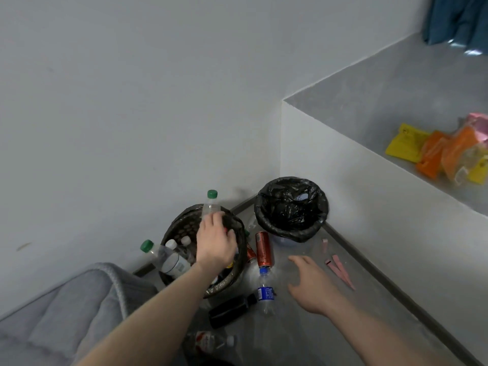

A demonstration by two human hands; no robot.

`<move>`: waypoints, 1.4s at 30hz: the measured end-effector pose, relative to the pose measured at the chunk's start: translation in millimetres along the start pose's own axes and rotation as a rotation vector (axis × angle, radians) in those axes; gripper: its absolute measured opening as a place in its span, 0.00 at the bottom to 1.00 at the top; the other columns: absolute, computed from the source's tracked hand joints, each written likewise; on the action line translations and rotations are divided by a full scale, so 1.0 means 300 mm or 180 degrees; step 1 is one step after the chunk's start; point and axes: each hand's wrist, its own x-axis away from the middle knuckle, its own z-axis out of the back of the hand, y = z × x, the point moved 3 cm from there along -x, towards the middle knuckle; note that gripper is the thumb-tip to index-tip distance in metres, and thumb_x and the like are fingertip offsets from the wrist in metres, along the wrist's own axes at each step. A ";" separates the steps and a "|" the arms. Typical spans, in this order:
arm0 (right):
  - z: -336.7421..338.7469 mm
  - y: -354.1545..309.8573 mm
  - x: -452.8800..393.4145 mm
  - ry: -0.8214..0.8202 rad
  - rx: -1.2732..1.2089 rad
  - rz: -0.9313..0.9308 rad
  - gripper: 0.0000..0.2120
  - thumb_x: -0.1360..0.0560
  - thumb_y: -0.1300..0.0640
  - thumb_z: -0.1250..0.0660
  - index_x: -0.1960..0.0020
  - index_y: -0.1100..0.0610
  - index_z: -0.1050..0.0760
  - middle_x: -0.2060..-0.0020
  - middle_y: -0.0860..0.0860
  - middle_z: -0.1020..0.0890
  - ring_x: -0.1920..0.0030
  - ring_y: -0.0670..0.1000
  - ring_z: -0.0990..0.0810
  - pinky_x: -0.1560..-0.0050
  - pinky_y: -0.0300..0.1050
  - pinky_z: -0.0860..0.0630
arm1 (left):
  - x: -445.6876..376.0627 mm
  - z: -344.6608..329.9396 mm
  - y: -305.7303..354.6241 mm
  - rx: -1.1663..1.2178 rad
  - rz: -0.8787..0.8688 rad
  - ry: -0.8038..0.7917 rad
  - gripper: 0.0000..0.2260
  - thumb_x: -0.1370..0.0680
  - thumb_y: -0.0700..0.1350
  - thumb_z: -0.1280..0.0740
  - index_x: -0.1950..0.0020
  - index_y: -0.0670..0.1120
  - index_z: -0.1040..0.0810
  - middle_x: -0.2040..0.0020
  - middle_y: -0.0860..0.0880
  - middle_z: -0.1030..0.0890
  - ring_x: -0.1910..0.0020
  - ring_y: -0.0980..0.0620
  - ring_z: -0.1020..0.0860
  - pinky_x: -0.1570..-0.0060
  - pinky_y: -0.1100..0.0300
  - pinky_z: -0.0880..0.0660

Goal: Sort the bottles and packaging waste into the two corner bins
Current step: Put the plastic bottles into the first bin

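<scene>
Head view, looking down into a room corner: the left hand (215,243) is curled round a clear bottle with a green cap (210,204), holding it upright above the far rim of the woven bin (235,225), which stands near the middle of the picture and already contains several clear bottles with white caps. Another green-capped bottle (150,249) leans at the bin's 9 o'clock edge. The right hand (314,282) hovers low over the grey floor (303,336) with fingers spread and relaxed, holding nothing. At 1 o'clock from the woven bin, tight in the corner, stands the black-lined bin (291,207), its bag crumpled inside. Between the two bins, a red can (264,249) lies on its side. Just at 6 o'clock from the can lies a clear bottle with a blue cap and blue label (265,291), and beside it a black bottle (231,310). A clear bottle with a red label (208,342) lies toward the bottom edge. Pink paper strips (339,269) lie at 3 o'clock from the right hand. On the raised ledge (369,107) at the right edge sits a heap of yellow and orange wrappers (438,151).
</scene>
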 end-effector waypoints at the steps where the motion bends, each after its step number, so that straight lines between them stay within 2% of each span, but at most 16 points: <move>1: -0.002 0.008 0.006 -0.0018 0.0090 -0.0030 0.35 0.25 0.54 0.33 0.21 0.52 0.40 0.23 0.48 0.38 0.25 0.51 0.33 0.27 0.44 0.35 | 0.048 -0.015 0.031 -0.0091 -0.0192 -0.0235 0.21 0.22 0.48 0.36 0.29 0.46 0.31 0.31 0.46 0.30 0.32 0.44 0.31 0.31 0.46 0.31; 4: 0.002 0.026 0.044 -0.0011 0.0356 -0.0073 0.35 0.25 0.55 0.35 0.20 0.51 0.42 0.21 0.48 0.40 0.22 0.51 0.38 0.24 0.43 0.42 | 0.169 -0.067 0.070 -0.0336 -0.0533 -0.1052 0.21 0.22 0.49 0.38 0.29 0.51 0.31 0.31 0.51 0.32 0.31 0.47 0.33 0.29 0.50 0.34; 6: 0.014 0.039 0.080 -0.0074 0.0527 -0.0150 0.35 0.24 0.56 0.36 0.20 0.50 0.43 0.20 0.48 0.42 0.20 0.53 0.44 0.23 0.44 0.48 | 0.239 -0.076 0.072 -0.0051 -0.0519 -0.1117 0.17 0.23 0.46 0.37 0.33 0.51 0.26 0.34 0.53 0.30 0.34 0.49 0.30 0.32 0.56 0.32; 8: 0.027 0.058 0.106 -0.0074 0.0603 -0.0174 0.36 0.26 0.57 0.36 0.19 0.49 0.43 0.20 0.50 0.42 0.20 0.54 0.45 0.22 0.46 0.49 | 0.303 -0.080 0.045 0.0248 -0.0093 -0.1123 0.15 0.23 0.45 0.35 0.36 0.51 0.23 0.37 0.53 0.28 0.39 0.51 0.28 0.37 0.61 0.33; 11: 0.030 0.124 0.131 -0.0047 0.0836 -0.0126 0.37 0.30 0.55 0.37 0.21 0.49 0.40 0.22 0.50 0.37 0.21 0.53 0.42 0.20 0.51 0.48 | 0.386 -0.091 -0.043 0.0371 0.0810 -0.1656 0.12 0.25 0.46 0.32 0.41 0.50 0.21 0.41 0.49 0.21 0.41 0.48 0.23 0.42 0.59 0.27; 13: 0.033 0.172 0.151 -0.0101 0.1036 -0.0096 0.37 0.30 0.55 0.37 0.21 0.49 0.39 0.23 0.51 0.36 0.19 0.54 0.46 0.19 0.53 0.51 | 0.445 -0.097 -0.113 0.0092 0.0959 -0.1988 0.11 0.26 0.46 0.33 0.44 0.52 0.20 0.43 0.50 0.18 0.42 0.49 0.20 0.45 0.61 0.25; 16: 0.022 0.239 0.156 -0.0102 0.1220 0.0011 0.36 0.30 0.54 0.37 0.22 0.50 0.37 0.20 0.54 0.43 0.18 0.53 0.58 0.19 0.51 0.54 | 0.534 -0.118 -0.208 -0.0271 0.1253 -0.2213 0.13 0.25 0.47 0.33 0.41 0.51 0.20 0.40 0.49 0.19 0.42 0.50 0.21 0.43 0.60 0.25; 19: -0.031 0.305 0.119 -0.0151 0.1312 -0.0005 0.35 0.33 0.50 0.39 0.24 0.48 0.34 0.18 0.52 0.53 0.20 0.52 0.67 0.20 0.50 0.47 | 0.603 -0.199 -0.253 -0.0522 0.1374 -0.2546 0.18 0.24 0.55 0.34 0.37 0.49 0.23 0.36 0.46 0.23 0.39 0.46 0.23 0.38 0.55 0.26; 21: -0.068 0.299 0.104 -0.0349 0.1352 -0.0132 0.35 0.30 0.48 0.37 0.23 0.49 0.36 0.20 0.50 0.43 0.18 0.54 0.54 0.22 0.50 0.42 | 0.625 -0.253 -0.231 -0.0517 0.1250 -0.2699 0.20 0.25 0.58 0.37 0.36 0.50 0.24 0.35 0.46 0.26 0.36 0.44 0.25 0.34 0.50 0.29; 23: -0.111 0.280 0.081 -0.0603 0.1281 -0.0276 0.35 0.26 0.48 0.34 0.21 0.52 0.39 0.24 0.52 0.35 0.22 0.55 0.39 0.25 0.46 0.38 | 0.634 -0.307 -0.202 -0.0256 0.1276 -0.2733 0.18 0.23 0.55 0.37 0.36 0.48 0.23 0.35 0.46 0.25 0.35 0.46 0.26 0.33 0.54 0.30; 25: -0.161 0.268 0.040 -0.0685 0.1140 -0.0268 0.34 0.25 0.50 0.32 0.21 0.53 0.39 0.26 0.54 0.33 0.25 0.55 0.34 0.27 0.44 0.37 | 0.642 -0.362 -0.192 0.0013 0.1394 -0.2761 0.17 0.21 0.51 0.35 0.36 0.45 0.21 0.35 0.45 0.21 0.34 0.47 0.25 0.34 0.58 0.29; 29: -0.262 0.251 -0.049 -0.0797 0.0878 -0.0354 0.34 0.25 0.52 0.32 0.22 0.54 0.38 0.26 0.55 0.32 0.27 0.56 0.32 0.28 0.43 0.36 | 0.675 -0.461 -0.241 0.0302 0.1859 -0.2822 0.31 0.27 0.61 0.39 0.30 0.45 0.26 0.29 0.43 0.26 0.30 0.45 0.27 0.31 0.57 0.32; 33: -0.412 0.251 -0.148 -0.1021 0.0544 -0.0518 0.36 0.26 0.54 0.31 0.21 0.48 0.39 0.25 0.56 0.35 0.28 0.58 0.31 0.29 0.47 0.31 | 0.644 -0.505 -0.302 0.0189 0.2460 -0.2455 0.27 0.20 0.51 0.36 0.22 0.49 0.36 0.21 0.43 0.38 0.23 0.40 0.38 0.25 0.52 0.41; 37: -0.585 0.251 -0.302 -0.1381 0.0502 -0.0462 0.40 0.27 0.47 0.32 0.20 0.43 0.44 0.22 0.57 0.43 0.27 0.60 0.33 0.27 0.50 0.32 | 0.596 -0.621 -0.419 0.0430 0.3014 -0.2097 0.23 0.16 0.52 0.40 0.24 0.43 0.32 0.25 0.43 0.30 0.27 0.44 0.30 0.28 0.55 0.35; 40: -0.705 0.235 -0.425 -0.1506 0.0383 -0.0323 0.39 0.27 0.48 0.30 0.20 0.45 0.42 0.21 0.56 0.44 0.25 0.59 0.36 0.27 0.48 0.34 | 0.594 -0.701 -0.502 0.0690 0.3274 -0.1984 0.16 0.20 0.53 0.33 0.37 0.45 0.22 0.38 0.49 0.22 0.40 0.50 0.23 0.44 0.62 0.29; 42: -0.773 0.243 -0.490 -0.1565 0.0320 -0.0276 0.37 0.27 0.50 0.29 0.21 0.46 0.39 0.22 0.57 0.41 0.26 0.58 0.34 0.28 0.46 0.32 | 0.604 -0.743 -0.548 0.0713 0.3360 -0.1880 0.13 0.22 0.55 0.31 0.43 0.48 0.20 0.42 0.49 0.21 0.41 0.49 0.23 0.44 0.60 0.30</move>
